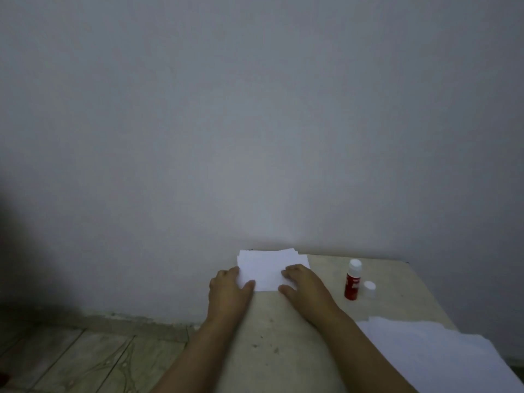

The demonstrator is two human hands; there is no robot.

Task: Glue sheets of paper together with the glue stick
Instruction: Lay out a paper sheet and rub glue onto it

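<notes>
Both hands lie flat, fingers straight, on a small stack of white paper sheets (pixel 266 268) at the far left corner of the table (pixel 283 336). The left hand (pixel 229 290) rests on the stack's left edge, its thumb on the near edge; the right hand (pixel 303 285) presses the stack's right part. Neither hand grips anything.

The table is pale and speckled, its far edge against a plain grey-white wall (pixel 255 123). Right of the stack, apart from it, the red glue stick (pixel 352 280) stands upright, uncapped, its white cap (pixel 369 288) just beside it. More loose white sheets (pixel 442 353) lie over the near right edge. Left of the table, tiled floor (pixel 85 361) shows in dim light.
</notes>
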